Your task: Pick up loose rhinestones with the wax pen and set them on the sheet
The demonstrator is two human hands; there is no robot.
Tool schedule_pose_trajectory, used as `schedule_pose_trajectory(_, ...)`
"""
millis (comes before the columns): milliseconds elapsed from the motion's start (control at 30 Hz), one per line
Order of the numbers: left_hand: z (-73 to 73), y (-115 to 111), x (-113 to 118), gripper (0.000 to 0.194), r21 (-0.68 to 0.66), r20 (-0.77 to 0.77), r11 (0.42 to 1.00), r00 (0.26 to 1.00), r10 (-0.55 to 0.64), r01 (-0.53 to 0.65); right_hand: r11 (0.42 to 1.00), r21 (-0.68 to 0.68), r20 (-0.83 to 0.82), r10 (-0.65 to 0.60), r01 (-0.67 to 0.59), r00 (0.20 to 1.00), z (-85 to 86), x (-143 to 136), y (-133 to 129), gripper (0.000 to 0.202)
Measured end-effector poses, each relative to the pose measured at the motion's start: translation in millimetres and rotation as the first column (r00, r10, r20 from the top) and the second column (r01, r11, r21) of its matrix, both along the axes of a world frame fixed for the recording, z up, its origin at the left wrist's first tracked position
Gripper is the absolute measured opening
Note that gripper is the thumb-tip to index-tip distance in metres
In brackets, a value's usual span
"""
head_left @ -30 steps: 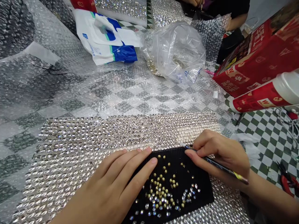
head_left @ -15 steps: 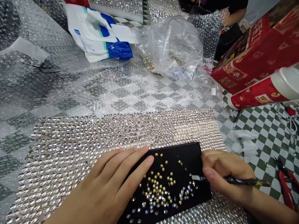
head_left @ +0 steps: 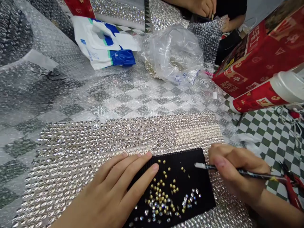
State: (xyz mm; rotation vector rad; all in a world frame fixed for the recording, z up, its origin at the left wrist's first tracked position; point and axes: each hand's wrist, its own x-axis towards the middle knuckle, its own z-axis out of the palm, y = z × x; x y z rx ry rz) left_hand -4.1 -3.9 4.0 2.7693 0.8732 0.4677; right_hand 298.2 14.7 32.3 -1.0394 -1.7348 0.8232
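My left hand [head_left: 114,186] lies with fingers stretched over the left part of a ridged black tray [head_left: 190,158]. Loose rhinestones [head_left: 161,196] are scattered on the tray, some gold side up, others clear and sparkling. In my right hand [head_left: 237,171] is a slim dark pick-up pen [head_left: 251,173], gripped between thumb and fingers. Its pale tip hovers around the tray's upper right; whether a stone sticks to it I cannot tell. Beneath both hands spreads a rhinestone-covered sheet [head_left: 78,148], with a paler patch [head_left: 194,134] whose stones look different, near its upper right.
Bubble wrap [head_left: 106,95] covers the checkered tablecloth [head_left: 258,123]. Beyond are a wipes pack [head_left: 102,44], a clear plastic bag [head_left: 175,53], a red paper bag [head_left: 258,60] and a lidded cup [head_left: 263,96]. Red-handled pliers [head_left: 291,190] lie at right. Another person's hand [head_left: 204,8] works at the back.
My right hand has lifted the pen tip up and away from the clear stones on the tray. My left hand stays put. The other person's hand has come into view at the top.
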Motion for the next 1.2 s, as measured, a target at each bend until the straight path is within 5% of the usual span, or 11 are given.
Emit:
schedule_pose_trajectory(200, -5.5, -1, 1, 0.078, 0.033, 0.040, 0.999, 0.999, 0.006, -0.007, 0.994, 0.095, 0.183, 0.031, -0.049, 0.983, -1.1, -16, 27, 0.034)
schedule_pose_trajectory(467, -3.9, -1, 1, 0.086, 0.033, 0.027, 0.999, 1.000, 0.002, -0.003, 0.982, 0.096, 0.309, 0.127, -0.164, 0.943, -5.7, -18, 29, 0.036)
schedule_pose_trajectory(767, 0.8, -1, 1, 0.103, 0.012, -0.030, 1.000, 1.000, -0.004, 0.004, 0.986, 0.161, 0.160, 0.027, -0.053, 0.987, -3.6, -14, 22, 0.036)
schedule_pose_trajectory(933, 2.9, -1, 2, 0.094, -0.005, -0.040, 1.000, 0.999, 0.012, -0.012, 0.975, -0.034, 0.137, 0.223, -0.220, 0.965, 18.8, -8, 10, 0.035)
schedule_pose_trajectory(1033, 0.5, 0, 2, 0.089, -0.002, -0.035, 1.000, 0.999, 0.008, -0.009, 0.912, -0.202, 0.256, 0.401, -0.357, 0.880, 30.4, -6, 2, 0.035)
schedule_pose_trajectory(1100, -1.8, 0, 3, 0.087, -0.005, -0.010, 1.000, 1.000, 0.008, -0.008, 0.879, -0.246, 0.353, 0.473, -0.408, 0.807, 30.5, -5, -3, 0.035)
schedule_pose_trajectory(1200, -3.9, -1, 2, 0.088, -0.020, 0.023, 1.000, 1.000, 0.006, -0.006, 0.889, -0.206, 0.357, 0.458, -0.410, 0.814, 20.7, -3, -11, 0.038)
